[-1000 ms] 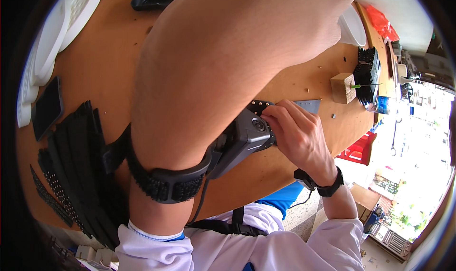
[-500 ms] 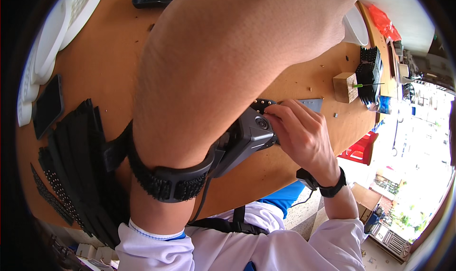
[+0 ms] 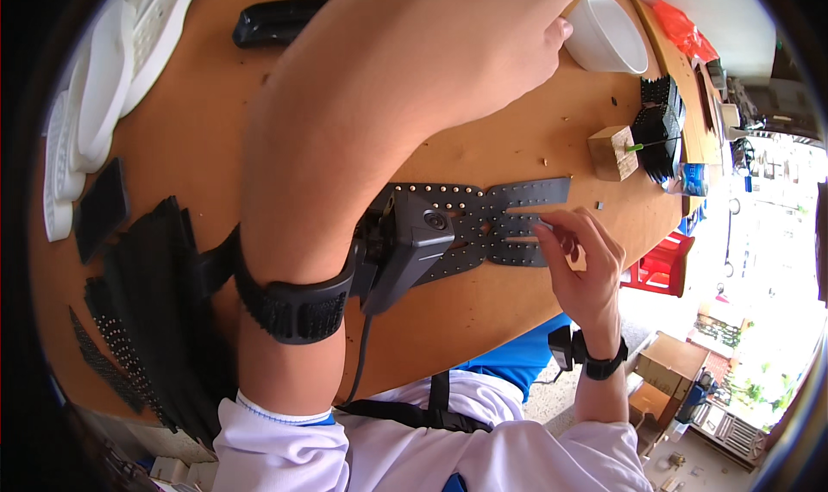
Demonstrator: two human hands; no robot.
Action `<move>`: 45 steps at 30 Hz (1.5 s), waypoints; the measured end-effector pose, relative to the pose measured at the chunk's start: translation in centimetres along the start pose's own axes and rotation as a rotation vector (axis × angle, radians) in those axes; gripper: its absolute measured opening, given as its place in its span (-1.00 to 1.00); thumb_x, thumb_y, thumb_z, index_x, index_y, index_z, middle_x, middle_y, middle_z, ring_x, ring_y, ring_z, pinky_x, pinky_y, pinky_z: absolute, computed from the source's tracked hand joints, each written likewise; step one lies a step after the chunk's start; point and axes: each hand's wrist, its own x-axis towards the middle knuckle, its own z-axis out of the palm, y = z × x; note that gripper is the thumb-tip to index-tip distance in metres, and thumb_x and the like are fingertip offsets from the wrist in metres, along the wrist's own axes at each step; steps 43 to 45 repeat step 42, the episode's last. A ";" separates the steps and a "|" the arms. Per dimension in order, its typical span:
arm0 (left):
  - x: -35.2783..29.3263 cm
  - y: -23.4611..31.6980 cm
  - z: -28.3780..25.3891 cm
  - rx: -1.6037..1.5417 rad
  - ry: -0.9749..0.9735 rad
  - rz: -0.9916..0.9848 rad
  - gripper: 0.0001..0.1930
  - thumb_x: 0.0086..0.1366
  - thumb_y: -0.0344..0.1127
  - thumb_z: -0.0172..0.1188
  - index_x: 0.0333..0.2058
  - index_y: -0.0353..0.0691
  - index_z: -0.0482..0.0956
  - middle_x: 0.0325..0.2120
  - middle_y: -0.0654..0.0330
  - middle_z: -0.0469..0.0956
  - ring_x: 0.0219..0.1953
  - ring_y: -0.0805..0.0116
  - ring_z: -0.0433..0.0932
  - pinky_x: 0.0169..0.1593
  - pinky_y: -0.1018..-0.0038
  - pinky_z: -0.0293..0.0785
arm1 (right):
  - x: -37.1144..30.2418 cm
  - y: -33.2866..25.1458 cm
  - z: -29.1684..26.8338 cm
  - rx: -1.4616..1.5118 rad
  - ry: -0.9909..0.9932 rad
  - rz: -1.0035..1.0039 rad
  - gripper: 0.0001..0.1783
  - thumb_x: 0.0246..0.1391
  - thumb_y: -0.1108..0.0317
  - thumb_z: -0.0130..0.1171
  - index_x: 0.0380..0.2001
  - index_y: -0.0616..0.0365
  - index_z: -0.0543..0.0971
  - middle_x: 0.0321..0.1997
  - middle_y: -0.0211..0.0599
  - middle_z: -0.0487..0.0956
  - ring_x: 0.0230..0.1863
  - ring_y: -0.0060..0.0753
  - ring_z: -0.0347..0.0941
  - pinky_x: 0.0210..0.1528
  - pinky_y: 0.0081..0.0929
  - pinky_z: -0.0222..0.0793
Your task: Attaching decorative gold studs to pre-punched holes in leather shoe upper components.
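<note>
My left arm crosses the table. My left hand (image 3: 526,35) is at the top, beside a white bowl (image 3: 608,33); its fingers are mostly hidden and cut off by the edge. A dark flat studded piece (image 3: 526,225) with split, strap-like ends and rows of small metal studs lies on the table. Its middle is partly covered by the black camera-like device (image 3: 414,242) strapped to my left forearm. At its right end is my right hand (image 3: 586,263), thumb and index finger pinched together over a strap; anything between the fingertips is too small to make out.
White sole-shaped pieces (image 3: 108,104), a dark phone-like slab (image 3: 102,209) and a pile of black strips (image 3: 164,311) lie left. A black tray (image 3: 276,22) sits at the back. A wooden block (image 3: 613,153) with a green-handled tool stands near stacked black pieces (image 3: 660,130) on the right.
My left hand has shifted left, showing more of the bowl. My right hand has moved from beside the device to the strap ends, uncovering more of the studded piece.
</note>
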 end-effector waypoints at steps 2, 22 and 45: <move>1.4 -0.9 2.9 -0.034 -0.008 0.006 -0.83 0.42 -0.39 0.08 -0.24 -0.43 0.49 -0.34 -0.25 0.63 -0.21 -0.12 0.68 -0.13 0.19 0.55 | -2.6 1.9 -0.7 -0.018 0.082 0.129 -0.90 0.09 0.60 0.32 -0.31 0.26 0.62 -0.50 -0.31 0.52 -0.55 -0.50 0.40 -0.49 -0.55 0.31; -0.9 -13.0 -4.2 0.818 -0.132 -0.659 -0.15 -0.05 -0.29 0.55 0.27 -0.14 0.39 0.31 0.06 0.35 0.26 -0.05 0.45 0.16 -0.03 0.50 | -12.4 0.9 -2.7 0.243 0.253 0.123 -0.95 0.13 0.57 0.28 -0.33 0.27 0.60 -0.52 -0.31 0.49 -0.57 -0.55 0.36 -0.51 -0.59 0.26; -11.8 23.1 2.4 0.573 0.050 0.189 -0.28 0.08 0.00 0.50 0.10 -0.35 0.48 -0.08 -0.13 0.61 -0.12 -0.10 0.67 0.02 0.20 0.56 | -11.1 -10.0 -11.6 1.142 0.149 -0.266 0.20 -0.01 0.38 0.52 0.51 0.16 -0.10 0.21 -0.13 0.49 0.13 -0.30 0.55 -0.10 -0.57 0.55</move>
